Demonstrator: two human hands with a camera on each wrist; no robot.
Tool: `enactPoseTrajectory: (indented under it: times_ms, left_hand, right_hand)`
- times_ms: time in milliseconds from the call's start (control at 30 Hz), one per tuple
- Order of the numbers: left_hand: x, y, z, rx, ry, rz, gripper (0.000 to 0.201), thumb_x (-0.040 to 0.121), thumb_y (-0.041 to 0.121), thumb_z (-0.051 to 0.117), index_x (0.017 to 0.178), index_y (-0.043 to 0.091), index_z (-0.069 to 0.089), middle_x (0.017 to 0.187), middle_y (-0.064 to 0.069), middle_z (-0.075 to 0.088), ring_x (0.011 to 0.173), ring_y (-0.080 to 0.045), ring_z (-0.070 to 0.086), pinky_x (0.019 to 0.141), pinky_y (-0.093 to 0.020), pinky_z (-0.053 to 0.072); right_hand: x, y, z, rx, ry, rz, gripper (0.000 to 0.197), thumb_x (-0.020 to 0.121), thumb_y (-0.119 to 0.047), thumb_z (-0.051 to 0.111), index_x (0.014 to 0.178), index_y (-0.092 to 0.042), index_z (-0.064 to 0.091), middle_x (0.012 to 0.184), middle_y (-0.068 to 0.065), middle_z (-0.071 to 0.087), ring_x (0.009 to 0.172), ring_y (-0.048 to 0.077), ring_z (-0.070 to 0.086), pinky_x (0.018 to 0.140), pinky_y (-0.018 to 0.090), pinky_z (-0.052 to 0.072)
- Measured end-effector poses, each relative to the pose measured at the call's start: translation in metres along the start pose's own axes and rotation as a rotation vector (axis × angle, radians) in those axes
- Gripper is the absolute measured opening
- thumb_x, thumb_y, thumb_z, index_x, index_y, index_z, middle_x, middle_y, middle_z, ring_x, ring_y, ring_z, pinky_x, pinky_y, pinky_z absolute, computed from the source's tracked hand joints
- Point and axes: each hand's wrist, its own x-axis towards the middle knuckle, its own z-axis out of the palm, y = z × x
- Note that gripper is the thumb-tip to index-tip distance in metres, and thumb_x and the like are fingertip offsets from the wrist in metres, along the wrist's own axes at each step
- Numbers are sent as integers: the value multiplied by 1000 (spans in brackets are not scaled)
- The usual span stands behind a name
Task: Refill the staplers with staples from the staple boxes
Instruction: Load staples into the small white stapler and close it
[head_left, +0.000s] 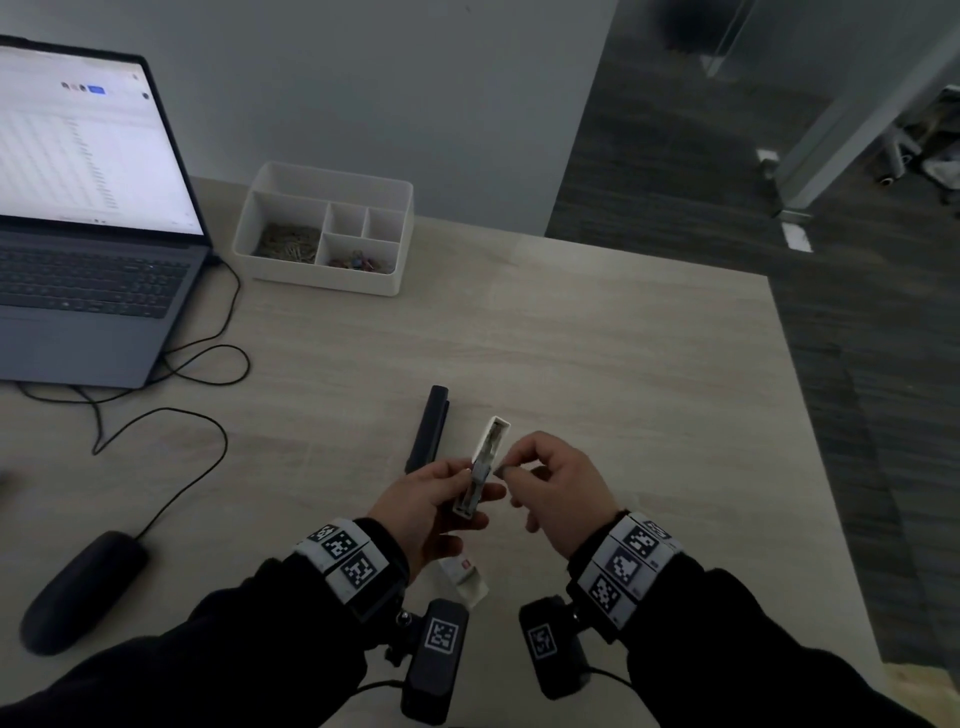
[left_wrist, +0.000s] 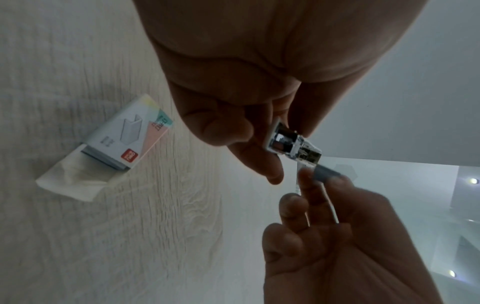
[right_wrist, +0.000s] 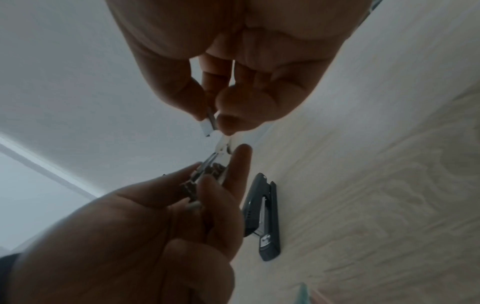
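Note:
My left hand (head_left: 441, 499) grips a small white stapler (head_left: 485, 462) opened up, its metal channel showing (left_wrist: 293, 142). My right hand (head_left: 540, 483) pinches a short grey strip of staples (right_wrist: 209, 123) between thumb and forefinger, just beside the stapler's open channel. In the left wrist view the strip (left_wrist: 326, 173) sits right at the channel's end. A black stapler (head_left: 428, 428) lies closed on the table just beyond my hands, also visible as the black stapler (right_wrist: 263, 218) in the right wrist view. A staple box (left_wrist: 130, 142) lies open on the table below my left wrist, partly hidden as the staple box (head_left: 465, 574) in the head view.
A laptop (head_left: 88, 218) stands open at the far left with cables trailing over the table (head_left: 597, 374). A white desk organizer (head_left: 324, 228) with clips sits at the back. A dark mouse (head_left: 83, 587) lies at the near left. The table's right edge drops to dark carpet.

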Motion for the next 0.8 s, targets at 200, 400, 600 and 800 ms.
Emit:
enactPoseTrajectory:
  times_ms: [200,400,600,800]
  left_hand:
    - [-2,-1,3,24,-28,16,24,97,20,54,116,14,67,98,-8,78,68,-19,63,52,-27,40]
    - [-2,-2,3,8,-39,18,24,96,19,55,115,13,67,95,-9,77,65,-18,64,50,-26,39]
    - [-2,-3,1,1,-46,16,24,96,19,53,114,14,68,99,-10,78,65,-18,63,51,-27,39]
    - [-1,-5,0,13,-47,11,24,96,19,54,115,14,68,93,-7,77,67,-19,63,50,-27,41]
  right_hand:
    - [0,-8,7,59,-23,-63,11,80,-5,66,75,-13,69,68,0,64,60,6,63,61,22,57]
    - [2,-5,8,24,-27,-71,12,79,-12,67,72,-22,69,76,11,69,74,28,70,73,44,62]
    - [1,-5,8,52,-27,-73,18,80,-7,66,70,-21,68,67,-5,66,65,13,67,69,36,63]
    - [0,-4,9,36,-26,-76,14,80,-6,66,73,-18,68,68,-3,65,66,12,65,70,36,62]
